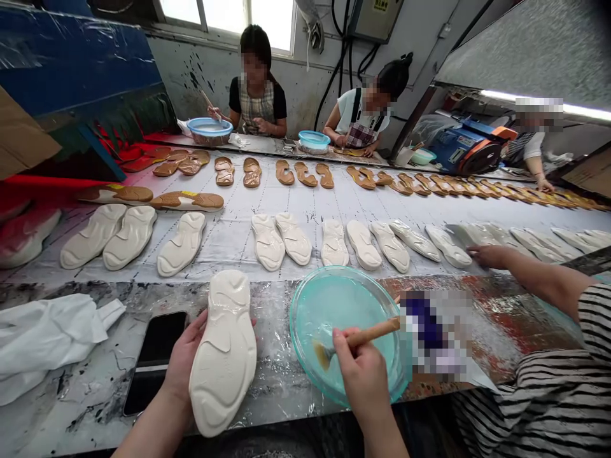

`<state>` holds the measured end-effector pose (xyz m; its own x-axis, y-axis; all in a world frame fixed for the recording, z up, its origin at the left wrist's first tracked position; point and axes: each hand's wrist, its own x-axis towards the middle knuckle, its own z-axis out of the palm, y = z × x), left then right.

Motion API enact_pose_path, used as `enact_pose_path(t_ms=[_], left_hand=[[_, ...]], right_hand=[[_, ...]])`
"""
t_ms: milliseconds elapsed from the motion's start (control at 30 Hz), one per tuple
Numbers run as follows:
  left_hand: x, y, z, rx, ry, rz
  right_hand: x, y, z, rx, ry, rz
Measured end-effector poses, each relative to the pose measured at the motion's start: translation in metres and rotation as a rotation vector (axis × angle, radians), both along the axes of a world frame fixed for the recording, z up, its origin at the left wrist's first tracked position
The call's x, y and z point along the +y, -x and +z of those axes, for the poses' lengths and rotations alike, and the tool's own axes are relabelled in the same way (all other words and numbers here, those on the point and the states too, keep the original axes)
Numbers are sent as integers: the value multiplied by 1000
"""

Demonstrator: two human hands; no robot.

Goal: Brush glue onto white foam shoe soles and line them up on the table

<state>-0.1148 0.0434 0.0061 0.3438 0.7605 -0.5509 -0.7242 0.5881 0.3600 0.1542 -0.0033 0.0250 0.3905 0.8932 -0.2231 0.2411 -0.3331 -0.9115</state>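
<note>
A white shoe sole (223, 356) with a moulded, glossy surface rests in my left hand (191, 346), whose fingers wrap round its edge from below. My right hand (365, 372) pinches a brush with a wooden handle (375, 332). The brush's pale yellow bristles (321, 355) hang over a round teal basin (298, 362) that holds a milky liquid. The basin stands on the worktop just right of the sole.
A white belt (233, 226) carries white soles (268, 242) and brown soles (251, 172). A phone (155, 362) and white cloth (48, 337) lie left. At right, a person's arm (539, 270) reaches to the belt; other people sit across, by blue basins (314, 140).
</note>
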Motion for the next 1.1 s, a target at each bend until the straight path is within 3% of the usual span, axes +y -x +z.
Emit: enact_pose_path(t_ms=[133,267,333,400,467,633,767,900,1000,1100], left_hand=[[4,-13,23,-22,51,0],[8,-31,55,-57,52,24],[10,-41,70,-86,36,31],[10,-49,82,-109,0,26],[12,-54,90,-126,-39,27],[18,-42,97,-182,-64,15],[13,-34,104,-165,-34,-59],[-3,-38,112,-144,-32,-217],[-10,-37,111,-67,-76,-199],[-8,-32,109,-67,-75,-196]], right_hand=[[-1,-4,4,229,-51,8],[-9,25,15,373,-274,33],[-13,50,26,278,-512,113],[-14,72,38,26,-869,194],[-13,88,46,-163,-1058,247],[-23,90,40,-371,-1102,231],[-27,73,38,-254,-1081,282],[-7,58,65,-243,-1079,399],[12,48,92,-302,-1000,408],[20,40,105,-331,-1010,368]])
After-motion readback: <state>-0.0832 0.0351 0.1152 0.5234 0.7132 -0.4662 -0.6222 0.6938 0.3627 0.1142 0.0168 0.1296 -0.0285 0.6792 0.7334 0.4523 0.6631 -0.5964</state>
